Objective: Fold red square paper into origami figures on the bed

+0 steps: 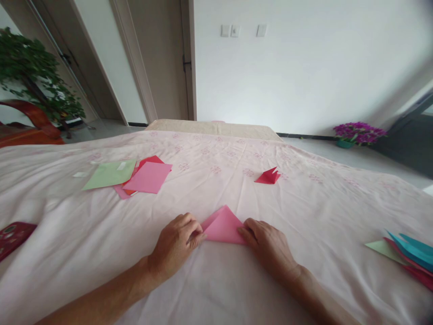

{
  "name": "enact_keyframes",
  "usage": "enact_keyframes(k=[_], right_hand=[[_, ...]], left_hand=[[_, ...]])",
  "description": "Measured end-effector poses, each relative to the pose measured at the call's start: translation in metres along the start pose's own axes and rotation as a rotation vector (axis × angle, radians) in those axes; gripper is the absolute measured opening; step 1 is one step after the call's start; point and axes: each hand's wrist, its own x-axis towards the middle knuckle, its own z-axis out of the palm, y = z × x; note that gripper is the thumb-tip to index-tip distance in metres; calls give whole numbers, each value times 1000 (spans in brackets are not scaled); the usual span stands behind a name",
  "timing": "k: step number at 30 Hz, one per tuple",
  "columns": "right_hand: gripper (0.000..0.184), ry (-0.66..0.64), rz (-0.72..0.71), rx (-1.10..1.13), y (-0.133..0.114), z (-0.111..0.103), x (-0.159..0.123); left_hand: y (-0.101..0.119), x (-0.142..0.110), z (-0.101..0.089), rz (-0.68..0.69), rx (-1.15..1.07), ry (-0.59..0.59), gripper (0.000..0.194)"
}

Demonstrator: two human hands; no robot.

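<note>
Head view, nearest first: the left hand point(177, 241) and the right hand point(269, 243) rest apart on a pale pink cloth point(203, 293), each pinching one lower corner of a folded pink paper point(226, 228) between thumb and fingers. That paper lies between the two hands, its peak pointing away from the person and its long edge nearest them. Well off to the left, a dark red object point(15, 239) is cut by the edge of the view; off to the right sit folded papers point(411, 248) in pale green, red and blue, also cut off. Farther out, beyond the right hand, stands a small red folded piece point(268, 176) with pointed tips. Beyond the left hand, a pink sheet point(150, 177) overlaps red paper point(154, 159), with a pale green sheet point(110, 174) just beside them. Past the cloth are a wooden chair point(32, 119), a leafy plant point(37, 67) and purple flowers point(360, 134); behind, a brown door point(158, 54) and a white wall point(304, 76) bearing three switch plates point(236, 31).
</note>
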Motion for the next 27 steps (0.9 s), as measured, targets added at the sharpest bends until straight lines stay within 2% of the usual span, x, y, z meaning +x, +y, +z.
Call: enact_keyframes(k=[6, 11, 21, 27], right_hand=[[28, -28, 61, -49, -4, 0, 9], [23, 13, 68, -72, -3, 7, 12], [20, 116, 16, -90, -1, 15, 9], [23, 135, -46, -107, 0, 16, 5]], left_hand=[[-2, 3, -1, -75, 13, -16, 9], [-8, 5, -5, -121, 20, -28, 9], [-16, 8, -8, -80, -8, -46, 12], [-17, 4, -15, -84, 32, -73, 15]])
